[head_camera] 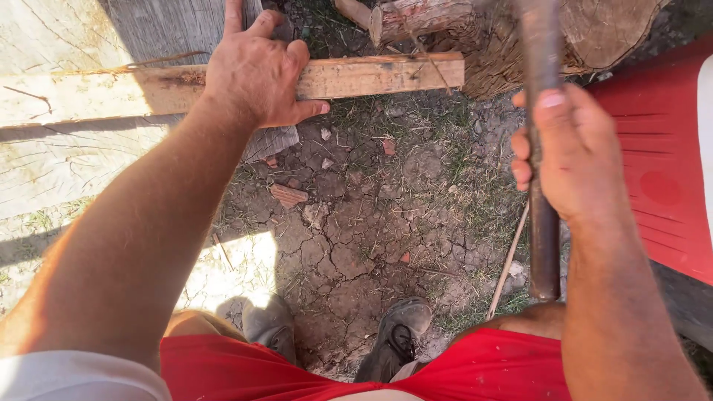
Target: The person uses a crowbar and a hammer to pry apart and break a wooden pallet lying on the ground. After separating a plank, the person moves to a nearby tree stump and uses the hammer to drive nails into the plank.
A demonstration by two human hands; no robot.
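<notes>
From the head camera, the left hand (256, 70) lies palm down on a wooden plank (371, 76), fingers spread over its far edge and thumb hooked along the near edge, pressing it flat rather than closing around it. The plank runs sideways from under this hand; its right end rests against a rough log stump (609, 30) beyond the right hand, with a shorter cut log (416, 16) just past the plank's far edge.

The right hand (572, 152) is closed in a fist around a dark, rusty metal handle (544, 238), held upright; the handle passes through the fist and sticks out both above and below it, its top end blurred and cut off by the frame. Just right of this hand is a red plastic chair (661, 163).

Below both hands lies cracked dry ground (349, 238) with shards of brick, a thin stick (509, 263), two worn shoes (397, 334) and red shorts (475, 371).
</notes>
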